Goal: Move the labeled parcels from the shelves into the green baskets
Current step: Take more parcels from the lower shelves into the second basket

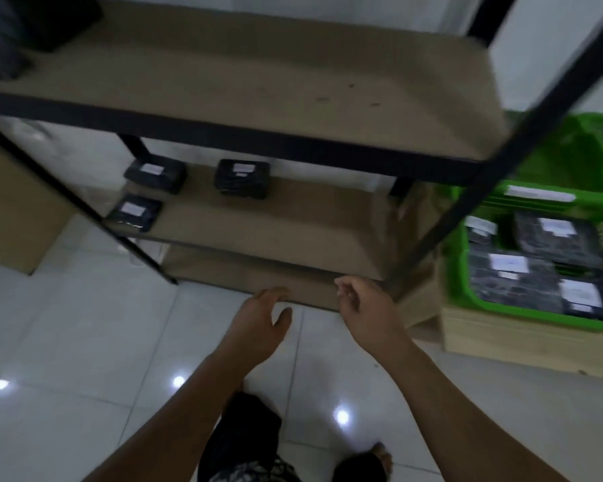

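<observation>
Three black parcels with white labels lie on the lower shelf (258, 224): one at the back left (155, 173), one at the back middle (241, 178), one at the front left (135, 212). A green basket (462, 273) at the right holds several labeled black parcels (512, 276). A second green basket (571, 158) stands behind it. My left hand (261, 320) and my right hand (361, 306) hang in front of the bottom shelf, both holding nothing, fingers loosely curled.
The black metal rack has a bare brown upper shelf (258, 81) with dark items (25, 26) at its far left. A cardboard box (11, 210) stands left of the rack. The near basket sits on a wooden crate (523, 346). White tiled floor lies below.
</observation>
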